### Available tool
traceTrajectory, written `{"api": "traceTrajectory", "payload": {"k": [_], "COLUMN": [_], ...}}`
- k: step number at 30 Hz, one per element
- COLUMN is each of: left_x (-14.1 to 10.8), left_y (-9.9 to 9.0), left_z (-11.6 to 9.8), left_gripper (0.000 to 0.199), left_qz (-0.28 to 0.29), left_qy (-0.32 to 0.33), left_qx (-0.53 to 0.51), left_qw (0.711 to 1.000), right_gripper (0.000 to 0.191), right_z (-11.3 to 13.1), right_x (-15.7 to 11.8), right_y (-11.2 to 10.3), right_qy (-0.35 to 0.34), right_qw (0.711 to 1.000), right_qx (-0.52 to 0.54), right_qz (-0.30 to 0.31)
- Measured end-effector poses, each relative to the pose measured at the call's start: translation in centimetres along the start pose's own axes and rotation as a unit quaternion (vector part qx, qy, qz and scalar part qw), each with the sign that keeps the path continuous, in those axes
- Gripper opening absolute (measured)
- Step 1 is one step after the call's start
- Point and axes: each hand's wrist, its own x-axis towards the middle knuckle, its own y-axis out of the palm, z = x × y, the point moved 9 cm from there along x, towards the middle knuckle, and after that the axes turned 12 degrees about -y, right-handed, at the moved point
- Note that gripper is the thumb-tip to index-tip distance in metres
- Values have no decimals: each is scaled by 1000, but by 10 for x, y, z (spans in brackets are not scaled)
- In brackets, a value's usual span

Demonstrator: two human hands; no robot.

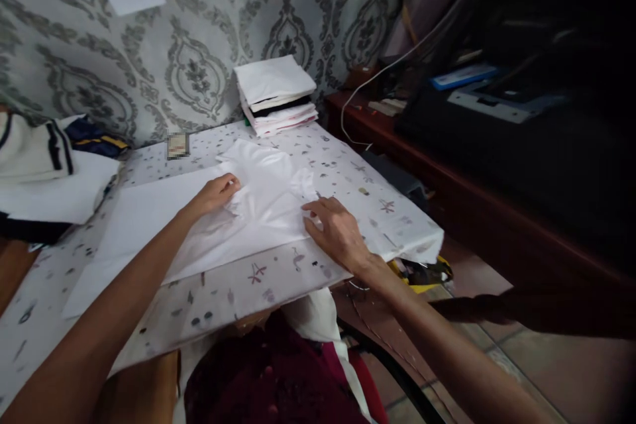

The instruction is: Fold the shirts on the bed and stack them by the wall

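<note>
A white shirt (268,202) lies spread and creased on the table, its narrow end towards the right. My left hand (217,192) is closed at the shirt's left side, thumb and fingers pinching a bit of the cloth. At the right end of the shirt rests my right hand (338,228), palm down. Its thumb and forefinger are apart, with the fingertips at the edge of the fabric. Left of the shirt and partly beneath my left forearm stretches a flat white cloth or sheet (144,209); which of the two I cannot tell.
A patterned cloth covers the table (258,275). A stack of folded clothes (278,89) stands at the back by the wall. More clothes (54,179) are heaped on the left. A small blurred square (177,145) lies near the wall. A dark red wooden cabinet (447,192) borders the right.
</note>
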Motion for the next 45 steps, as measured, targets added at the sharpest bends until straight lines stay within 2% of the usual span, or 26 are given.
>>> {"api": "traceTrajectory", "payload": {"k": [2,5,8,11,13,15,18,23,25,26,28,29,31,33,35,38,42,45], "left_x": [-14,-53,-100,-138,-155,-166,-176,-189,-194,-196,-196,-193,-187,-185,-186,-197,-218,-224], "left_y": [-8,-20,-38,-59,-71,-81,-90,-91,-94,-93,-79,-64,-30,-8,-3,-13,-29,-31], "left_z": [22,64,113,165,195,218,240,251,238,224,188,169,140,130,141,180,233,265], "left_gripper": [37,38,41,44,45,45,42,35,33,35,41,43,45,49,58,71,72,71], "left_qz": [22,33,22,13,9,-11,-49,-76,-143,-187,-251,-250,-205,-165,-144,-127,-133,-150], "left_qy": [-4,-21,-58,-124,-153,-168,-184,-239,-257,-247,-177,-125,-32,8,-12,-90,-167,-182], "left_qx": [-25,-5,51,92,109,108,98,154,217,248,279,273,246,215,199,217,248,259], "left_qw": [999,999,997,988,982,980,977,956,931,918,910,921,947,963,969,964,945,937], "right_gripper": [23,27,36,46,50,53,57,60,61,61,60,59,54,49,49,52,57,54], "right_z": [26,60,76,77,75,74,74,76,76,76,75,75,75,76,76,74,76,78], "right_x": [25,54,67,66,62,60,59,60,60,60,60,59,59,57,57,59,60,59], "right_y": [17,53,88,110,118,122,124,123,123,123,123,123,122,122,124,127,127,123], "right_qy": [-57,-129,-167,-180,-189,-198,-207,-221,-225,-226,-228,-230,-241,-252,-255,-244,-229,-211], "right_qw": [997,980,966,963,963,961,958,955,955,955,957,957,957,955,953,953,953,956], "right_qx": [22,32,6,-28,-45,-59,-74,-84,-86,-86,-84,-82,-78,-74,-75,-81,-74,-56], "right_qz": [53,146,200,199,188,183,187,180,174,170,160,153,142,140,147,161,184,198]}}
